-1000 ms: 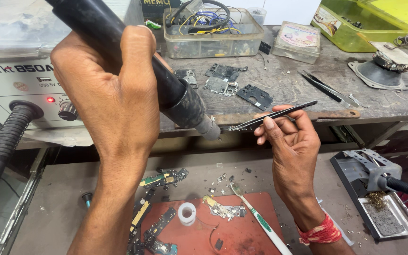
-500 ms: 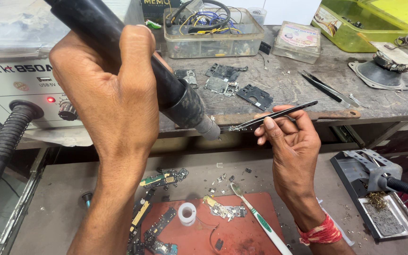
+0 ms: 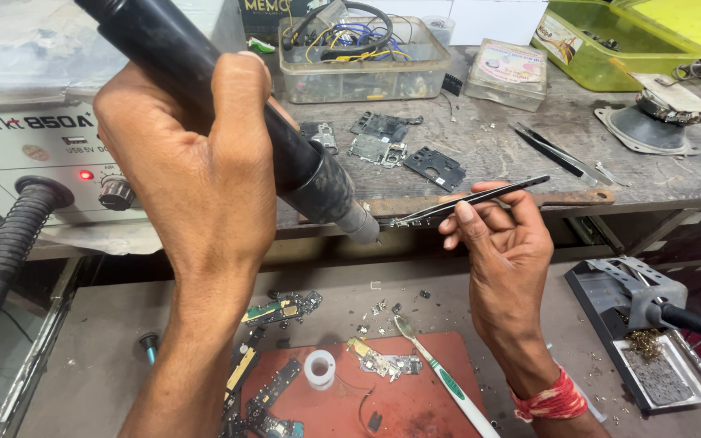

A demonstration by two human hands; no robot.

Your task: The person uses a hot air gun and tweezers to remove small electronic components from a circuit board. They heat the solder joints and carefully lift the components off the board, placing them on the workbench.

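nothing moved, tweezers (image 3: 468, 199) in right hand (image 3: 505, 243) fingers, tips touching hot-air nozzle (image 3: 360, 224)

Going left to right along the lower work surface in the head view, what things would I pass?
Small screwdriver → circuit board strips → white tape roll → toothbrush → soldering iron stand.

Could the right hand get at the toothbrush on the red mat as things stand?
Probably not straight away: the right hand is pinching tweezers. The toothbrush lies uncovered just below it, so the path looks free once the grip is emptied.
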